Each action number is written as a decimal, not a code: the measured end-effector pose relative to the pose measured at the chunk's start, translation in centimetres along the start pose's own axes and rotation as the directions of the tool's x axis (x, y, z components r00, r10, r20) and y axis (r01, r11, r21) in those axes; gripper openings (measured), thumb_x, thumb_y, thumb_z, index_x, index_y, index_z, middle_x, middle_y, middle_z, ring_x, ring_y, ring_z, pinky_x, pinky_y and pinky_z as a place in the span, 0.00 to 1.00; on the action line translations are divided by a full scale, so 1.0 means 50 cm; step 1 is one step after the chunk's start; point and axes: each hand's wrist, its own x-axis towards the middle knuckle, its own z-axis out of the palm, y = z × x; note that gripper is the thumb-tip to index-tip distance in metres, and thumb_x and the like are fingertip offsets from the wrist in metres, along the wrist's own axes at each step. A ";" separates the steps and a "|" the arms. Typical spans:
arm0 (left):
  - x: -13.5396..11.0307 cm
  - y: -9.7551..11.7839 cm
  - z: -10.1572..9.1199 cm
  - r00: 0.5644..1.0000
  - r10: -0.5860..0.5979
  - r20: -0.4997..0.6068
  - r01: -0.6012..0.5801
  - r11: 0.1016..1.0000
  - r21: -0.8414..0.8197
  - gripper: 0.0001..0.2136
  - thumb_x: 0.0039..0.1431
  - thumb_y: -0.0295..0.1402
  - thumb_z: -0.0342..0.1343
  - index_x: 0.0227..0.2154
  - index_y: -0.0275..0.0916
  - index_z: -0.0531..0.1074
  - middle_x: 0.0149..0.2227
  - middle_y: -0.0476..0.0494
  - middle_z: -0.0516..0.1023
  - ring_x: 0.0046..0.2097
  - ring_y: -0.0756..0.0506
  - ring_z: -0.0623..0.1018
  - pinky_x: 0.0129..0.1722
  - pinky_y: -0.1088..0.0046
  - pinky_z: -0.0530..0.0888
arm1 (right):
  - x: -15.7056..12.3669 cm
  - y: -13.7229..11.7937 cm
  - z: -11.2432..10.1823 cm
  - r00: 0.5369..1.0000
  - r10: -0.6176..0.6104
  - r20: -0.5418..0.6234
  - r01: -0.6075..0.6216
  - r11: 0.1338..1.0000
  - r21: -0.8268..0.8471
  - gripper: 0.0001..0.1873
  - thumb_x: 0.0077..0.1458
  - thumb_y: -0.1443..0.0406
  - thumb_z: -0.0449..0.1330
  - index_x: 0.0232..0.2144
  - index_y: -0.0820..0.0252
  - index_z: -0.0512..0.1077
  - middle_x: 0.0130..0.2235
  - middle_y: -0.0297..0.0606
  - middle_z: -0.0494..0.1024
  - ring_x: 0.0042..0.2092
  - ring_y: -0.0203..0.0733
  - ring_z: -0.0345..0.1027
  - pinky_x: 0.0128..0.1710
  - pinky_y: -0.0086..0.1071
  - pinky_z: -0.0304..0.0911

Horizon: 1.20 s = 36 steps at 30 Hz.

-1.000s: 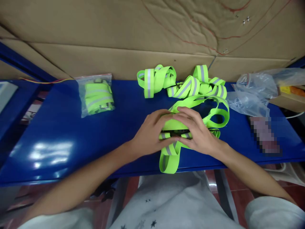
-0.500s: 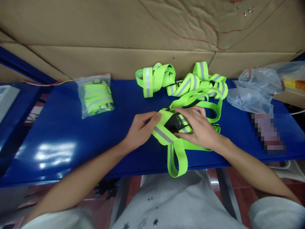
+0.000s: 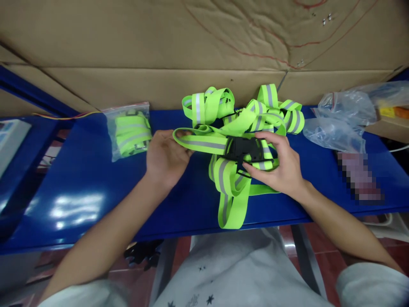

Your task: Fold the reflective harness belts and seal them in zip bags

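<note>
A fluorescent yellow-green reflective strap (image 3: 204,143) with a grey stripe stretches between my two hands above the blue table. My left hand (image 3: 168,160) is at its looped left end, fingers curled into the loop and partly hidden by it. With thumb and fingers, my right hand (image 3: 281,164) grips the black plastic buckle (image 3: 244,148) and the strap layers bunched around it. The buckle looks fastened. Below it, a loose strap loop (image 3: 234,209) hangs towards the table's front edge.
More reflective straps (image 3: 209,104) lie coiled at the back, against the cardboard wall (image 3: 143,85). To the left is a clear zip bag (image 3: 132,132) with a folded strap inside. Clear plastic bags (image 3: 338,128) and a pixelated object (image 3: 361,175) lie on the right of the blue table (image 3: 121,187).
My left hand has moved left and up, drawing a strap loop out sideways. The black buckle has turned into plain view, and my right hand has shifted slightly right, still holding the bundle.
</note>
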 end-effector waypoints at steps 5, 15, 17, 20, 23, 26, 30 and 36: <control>-0.029 -0.013 0.017 0.834 0.545 -0.090 -0.427 0.740 0.520 0.17 0.52 0.37 0.64 0.41 0.43 0.65 0.49 0.42 0.72 0.46 0.42 0.75 0.44 0.63 0.75 | -0.001 0.003 0.013 0.995 -0.072 0.067 0.072 0.997 0.002 0.29 0.61 0.56 0.66 0.60 0.54 0.63 0.53 0.44 0.77 0.52 0.55 0.73 0.51 0.47 0.67; -0.106 -0.052 0.063 0.499 0.449 0.741 -0.798 -0.095 0.595 0.14 0.63 0.36 0.61 0.49 0.43 0.67 0.47 0.42 0.81 0.49 0.41 0.80 0.52 0.58 0.71 | -0.025 -0.005 0.036 0.929 -0.339 0.151 0.318 0.937 0.142 0.31 0.65 0.56 0.64 0.65 0.55 0.61 0.49 0.45 0.78 0.50 0.51 0.74 0.49 0.46 0.68; -0.092 -0.054 0.057 0.531 0.412 0.741 -0.795 -0.061 0.604 0.15 0.63 0.40 0.62 0.48 0.42 0.68 0.45 0.43 0.82 0.47 0.42 0.81 0.50 0.61 0.72 | -0.026 -0.003 0.037 0.919 -0.363 0.151 0.344 0.929 0.138 0.33 0.65 0.56 0.64 0.67 0.57 0.60 0.48 0.45 0.78 0.49 0.51 0.74 0.49 0.45 0.69; -0.085 -0.050 0.048 0.544 0.372 0.752 -0.787 -0.083 0.611 0.14 0.63 0.40 0.61 0.47 0.41 0.71 0.47 0.42 0.82 0.49 0.41 0.81 0.49 0.62 0.72 | -0.025 -0.001 0.037 0.906 -0.398 0.147 0.383 0.916 0.119 0.36 0.64 0.55 0.65 0.68 0.60 0.58 0.47 0.45 0.78 0.48 0.50 0.74 0.48 0.44 0.69; -0.089 -0.042 0.047 0.465 0.367 0.806 -0.788 -0.243 0.565 0.11 0.64 0.39 0.59 0.46 0.42 0.72 0.46 0.43 0.83 0.48 0.41 0.82 0.50 0.61 0.72 | -0.026 -0.003 0.036 0.893 -0.422 0.154 0.413 0.907 0.086 0.39 0.64 0.55 0.66 0.69 0.61 0.57 0.46 0.46 0.78 0.47 0.50 0.74 0.47 0.44 0.70; -0.092 -0.040 0.047 0.339 0.390 0.856 -0.784 -0.386 0.486 0.09 0.65 0.39 0.59 0.43 0.42 0.73 0.44 0.45 0.84 0.44 0.43 0.83 0.49 0.61 0.72 | -0.028 -0.010 0.037 0.887 -0.429 0.170 0.423 0.903 0.072 0.39 0.64 0.53 0.65 0.69 0.61 0.57 0.45 0.45 0.79 0.45 0.49 0.74 0.46 0.43 0.70; -0.088 -0.042 0.045 0.291 0.424 0.858 -0.815 -0.359 0.454 0.08 0.64 0.37 0.60 0.42 0.41 0.72 0.43 0.46 0.84 0.42 0.44 0.83 0.47 0.63 0.73 | -0.027 -0.014 0.037 0.887 -0.430 0.167 0.424 0.903 0.072 0.38 0.63 0.52 0.65 0.68 0.62 0.59 0.44 0.45 0.79 0.45 0.49 0.74 0.45 0.43 0.70; -0.082 -0.018 0.040 0.673 0.161 0.722 -0.740 0.154 0.655 0.29 0.62 0.47 0.63 0.61 0.43 0.64 0.59 0.40 0.76 0.58 0.41 0.78 0.56 0.64 0.75 | -0.008 0.002 0.012 0.938 -0.338 0.073 0.334 0.940 0.068 0.34 0.59 0.55 0.70 0.62 0.60 0.64 0.49 0.45 0.80 0.46 0.49 0.76 0.47 0.41 0.71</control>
